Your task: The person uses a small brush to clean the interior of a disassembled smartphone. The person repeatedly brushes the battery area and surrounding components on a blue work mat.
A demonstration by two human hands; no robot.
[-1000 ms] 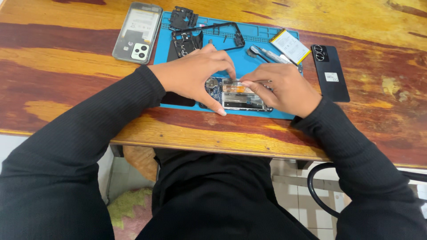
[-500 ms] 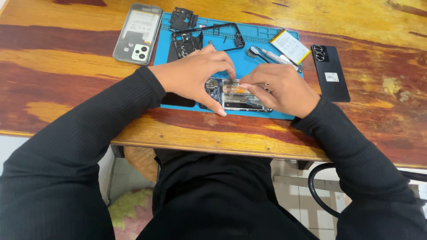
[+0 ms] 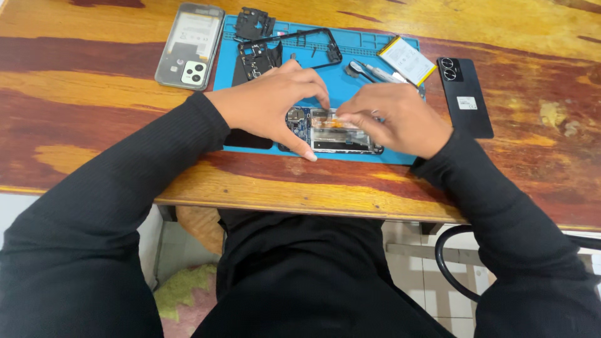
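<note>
Left hand (image 3: 266, 109): fingers curled, tips pinching top edge of opened phone (image 3: 335, 133); thumb at its lower edge.
Right hand (image 3: 400, 119): fingers bent narrow, tips on phone's top edge.
Phone: ctr frame, on blue mat (image 3: 350, 69); long axis left-right.
Count: 1 grey back cover (image 3: 190, 45), 1 black cover (image 3: 464, 95), 1 battery (image 3: 407, 61), 1 black frame (image 3: 294, 47).

Opened smartphone lying flat on the blue mat

The opened smartphone (image 3: 335, 133) is lying flat with its back cover off, exposing a blue circuit board at its left end and a clear, shiny inner area with an orange strip across the middle. It is sitting lengthwise near the front edge of the blue repair mat (image 3: 350, 69), its ends partly hidden under fingers.
</note>
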